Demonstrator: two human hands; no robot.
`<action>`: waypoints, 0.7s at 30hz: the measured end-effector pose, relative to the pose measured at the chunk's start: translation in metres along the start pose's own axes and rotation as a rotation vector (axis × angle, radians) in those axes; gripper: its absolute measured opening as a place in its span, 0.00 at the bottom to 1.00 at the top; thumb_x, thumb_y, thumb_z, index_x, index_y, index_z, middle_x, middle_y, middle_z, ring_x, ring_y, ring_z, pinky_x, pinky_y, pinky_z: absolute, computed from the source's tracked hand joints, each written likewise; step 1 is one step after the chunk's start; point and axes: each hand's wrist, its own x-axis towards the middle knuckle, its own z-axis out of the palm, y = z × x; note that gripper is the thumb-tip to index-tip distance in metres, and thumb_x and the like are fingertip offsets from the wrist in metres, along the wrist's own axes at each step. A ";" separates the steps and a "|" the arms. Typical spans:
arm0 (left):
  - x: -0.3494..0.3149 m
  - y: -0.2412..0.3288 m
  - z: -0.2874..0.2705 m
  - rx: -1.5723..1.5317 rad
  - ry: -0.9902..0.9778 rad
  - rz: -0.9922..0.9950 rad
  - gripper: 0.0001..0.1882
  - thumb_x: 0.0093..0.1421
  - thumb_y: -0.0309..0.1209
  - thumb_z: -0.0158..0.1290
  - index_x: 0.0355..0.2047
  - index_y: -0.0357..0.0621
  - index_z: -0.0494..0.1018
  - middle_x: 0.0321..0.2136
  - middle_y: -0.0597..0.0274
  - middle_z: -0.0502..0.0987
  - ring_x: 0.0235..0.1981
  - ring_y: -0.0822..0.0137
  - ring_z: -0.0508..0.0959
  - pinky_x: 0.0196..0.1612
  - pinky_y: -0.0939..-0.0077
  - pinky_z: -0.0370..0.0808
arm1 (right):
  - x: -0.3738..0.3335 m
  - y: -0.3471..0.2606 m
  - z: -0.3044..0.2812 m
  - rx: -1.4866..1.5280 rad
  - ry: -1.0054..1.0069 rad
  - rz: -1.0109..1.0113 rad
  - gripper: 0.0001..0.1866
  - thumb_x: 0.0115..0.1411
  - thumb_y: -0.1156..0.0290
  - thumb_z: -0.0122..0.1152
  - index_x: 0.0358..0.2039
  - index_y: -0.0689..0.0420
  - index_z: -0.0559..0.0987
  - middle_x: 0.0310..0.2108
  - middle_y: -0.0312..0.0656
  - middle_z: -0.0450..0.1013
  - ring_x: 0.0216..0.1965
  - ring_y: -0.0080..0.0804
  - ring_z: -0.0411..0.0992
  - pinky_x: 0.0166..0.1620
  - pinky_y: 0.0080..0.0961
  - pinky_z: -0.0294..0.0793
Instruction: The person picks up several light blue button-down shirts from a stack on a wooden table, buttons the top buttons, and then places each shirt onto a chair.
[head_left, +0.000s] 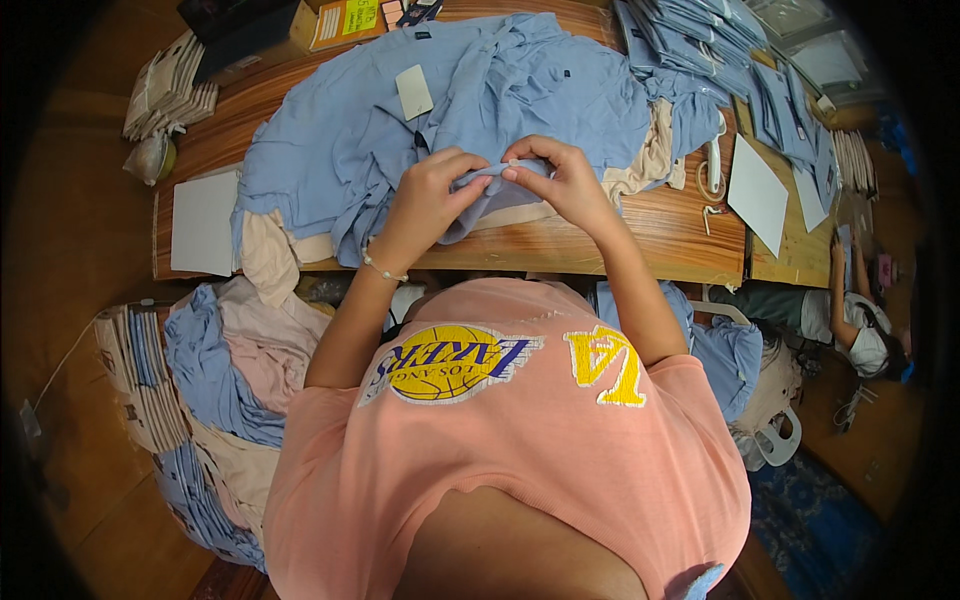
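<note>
Spread over the wooden table is a pile of light blue garments (340, 110), with a blank white tag (413, 92) lying on it. My left hand (440, 190) and my right hand (560, 185) meet at the near edge of the pile. Both pinch a folded strip along the edge of a blue garment (490, 208), the fingertips a short way apart. The part of the garment under my hands hangs down near the table edge. Cream cloth (520, 214) shows beneath it.
White boards lie at the table's left (205, 222) and right (757, 195). Folded blue garments (700, 40) are stacked at the back right, near a white handheld tool (713, 160). More clothes (215, 350) heap at my left. Another person (865, 330) sits at far right.
</note>
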 end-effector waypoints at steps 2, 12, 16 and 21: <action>0.001 0.000 -0.003 -0.032 -0.004 -0.027 0.10 0.50 0.27 0.60 0.32 0.37 0.76 0.24 0.60 0.74 0.25 0.67 0.73 0.28 0.78 0.68 | -0.001 -0.004 -0.003 -0.006 -0.030 0.051 0.08 0.54 0.71 0.62 0.30 0.62 0.77 0.26 0.33 0.70 0.31 0.18 0.65 0.35 0.18 0.63; 0.002 -0.002 0.001 -0.140 -0.008 0.005 0.10 0.51 0.28 0.60 0.32 0.36 0.77 0.26 0.61 0.78 0.26 0.72 0.75 0.29 0.81 0.68 | 0.001 -0.007 0.002 -0.060 -0.032 -0.143 0.07 0.52 0.72 0.61 0.28 0.62 0.76 0.26 0.38 0.70 0.32 0.29 0.66 0.35 0.23 0.64; -0.002 -0.002 -0.005 -0.113 -0.049 -0.098 0.09 0.51 0.28 0.60 0.32 0.36 0.77 0.26 0.62 0.78 0.26 0.74 0.75 0.30 0.82 0.69 | 0.001 -0.004 0.001 -0.043 -0.044 -0.126 0.06 0.51 0.72 0.61 0.28 0.62 0.76 0.26 0.38 0.70 0.32 0.30 0.66 0.37 0.23 0.64; -0.012 -0.013 -0.016 -0.169 -0.030 -0.251 0.09 0.50 0.27 0.61 0.32 0.36 0.78 0.25 0.63 0.79 0.25 0.77 0.74 0.28 0.83 0.69 | -0.001 0.005 0.000 -0.026 -0.029 -0.128 0.06 0.51 0.73 0.61 0.27 0.61 0.76 0.26 0.38 0.70 0.32 0.29 0.66 0.38 0.23 0.64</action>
